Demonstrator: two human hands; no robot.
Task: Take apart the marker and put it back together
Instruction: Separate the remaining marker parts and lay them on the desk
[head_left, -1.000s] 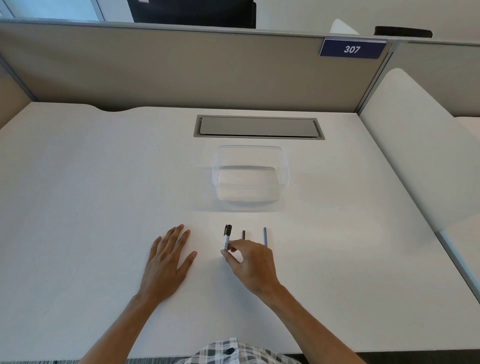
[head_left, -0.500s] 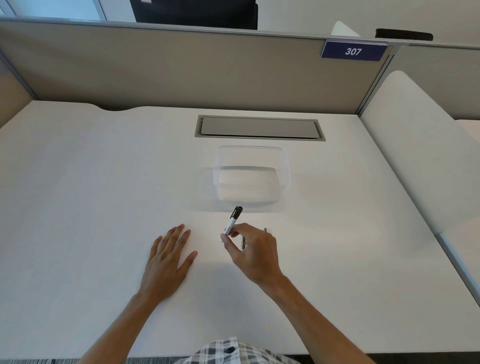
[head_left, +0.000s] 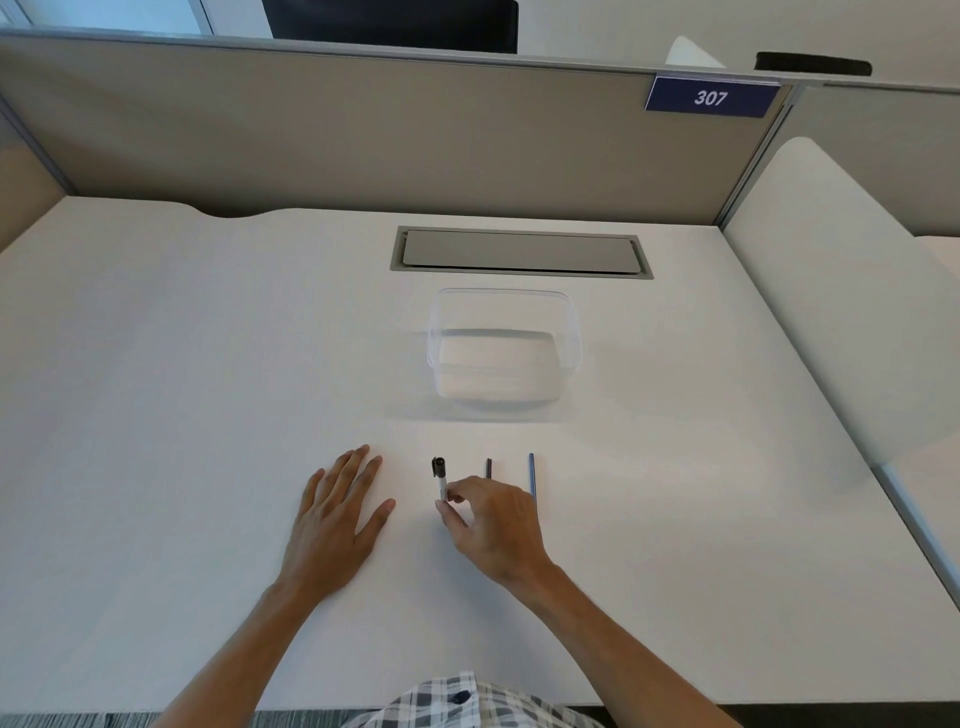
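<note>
A white marker with a black cap (head_left: 440, 475) lies pointing away from me on the white desk (head_left: 208, 415), just in front of my hands. My right hand (head_left: 493, 525) pinches the marker's near end with thumb and fingertips. To its right lie a short dark rod (head_left: 488, 467) and a thin blue pen-like stick (head_left: 531, 473), both partly hidden behind my right hand. My left hand (head_left: 337, 514) rests flat on the desk to the left of the marker, fingers spread, holding nothing.
A clear plastic container (head_left: 503, 348) stands behind the marker, toward the desk's middle. A grey cable hatch (head_left: 519, 254) sits flush in the desk further back. A beige partition with a "307" sign (head_left: 711, 97) closes the far side; a white side panel (head_left: 831, 291) rises at right.
My right hand lifted the marker toward the container half a second ago and has brought it back down to the desk. My left hand has stayed flat.
</note>
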